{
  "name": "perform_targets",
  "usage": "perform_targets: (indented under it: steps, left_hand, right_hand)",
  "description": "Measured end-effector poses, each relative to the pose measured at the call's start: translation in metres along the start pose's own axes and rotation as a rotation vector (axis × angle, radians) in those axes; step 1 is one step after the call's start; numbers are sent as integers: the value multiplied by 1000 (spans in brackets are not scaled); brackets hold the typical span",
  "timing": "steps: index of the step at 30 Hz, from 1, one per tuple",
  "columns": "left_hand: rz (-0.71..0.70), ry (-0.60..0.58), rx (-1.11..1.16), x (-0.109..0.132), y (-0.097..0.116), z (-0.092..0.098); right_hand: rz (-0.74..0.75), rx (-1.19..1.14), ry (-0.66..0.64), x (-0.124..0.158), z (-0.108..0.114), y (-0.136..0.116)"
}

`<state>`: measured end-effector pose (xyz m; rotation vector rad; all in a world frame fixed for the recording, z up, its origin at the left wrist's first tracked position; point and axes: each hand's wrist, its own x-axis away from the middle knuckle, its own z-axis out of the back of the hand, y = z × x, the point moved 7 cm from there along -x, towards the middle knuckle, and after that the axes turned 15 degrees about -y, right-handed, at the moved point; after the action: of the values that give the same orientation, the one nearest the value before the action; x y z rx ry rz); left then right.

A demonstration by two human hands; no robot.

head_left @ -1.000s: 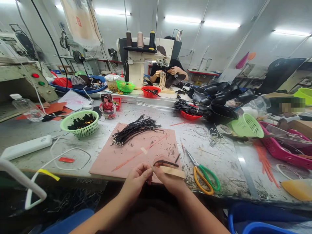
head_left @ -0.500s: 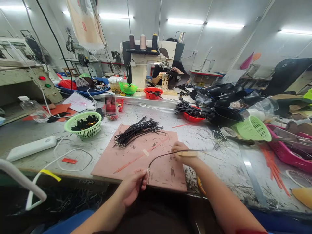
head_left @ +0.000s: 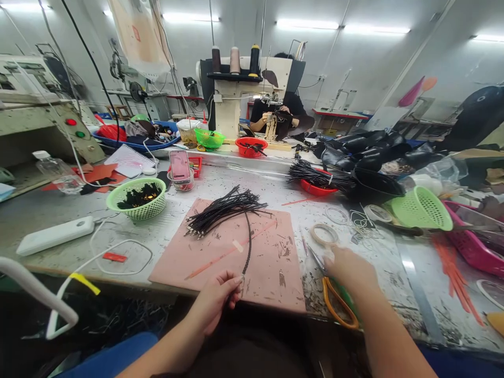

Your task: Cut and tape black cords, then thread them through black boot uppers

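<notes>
Near the front edge of the pink board [head_left: 271, 283], my left hand [head_left: 220, 294] is closed, pinching one end of a black braided cord [head_left: 250, 241]. The cord's other end curves up to a bundle of similar black cords [head_left: 224, 210] lying on the board. My right hand [head_left: 350, 270] is over the table to the right of the board, its fingers smeared and mostly hidden. A roll of masking tape [head_left: 323, 227] lies flat just beyond its fingertips. Scissors [head_left: 328, 302] with orange handles lie beside that hand, partly under it. A thin pen-like tool [head_left: 304, 243] is nearby.
A light green basket [head_left: 136, 210] of black pieces and a phone [head_left: 180, 165] stand at left. More cords rest on a red bowl [head_left: 318, 188] at back right. A pink basket [head_left: 476, 241] stands at far right. Behind, a person [head_left: 291, 118] works at a sewing machine [head_left: 226, 105].
My right hand has left the cord and moved right. The cord's far end now bends up toward the bundle. The tape roll now shows flat, and the scissors have come into fuller view.
</notes>
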<state>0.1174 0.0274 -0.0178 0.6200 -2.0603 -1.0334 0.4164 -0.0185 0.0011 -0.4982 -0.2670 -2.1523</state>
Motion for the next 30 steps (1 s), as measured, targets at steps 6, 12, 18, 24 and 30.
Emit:
perform_targets:
  steps: [6,12,18,24,30]
  left_hand:
    - [-55,19,-8,2,17,-6]
    - [-127,-36,-98,13,27,-11]
    - [-155,-45,-168,26,33,-6]
    - [-137,-21,-136,30,39,-5]
    - [-125,-17,-111,29,40,-1]
  right_hand:
    - [41,105,98,57,-67,11]
    - [109,-250,160,45,-60,25]
    - [800,-654,-149,92,-61,-61]
    - [1110,-781,-378,129,-57,-105]
    - [1155,-789,-414,130,-55,-107]
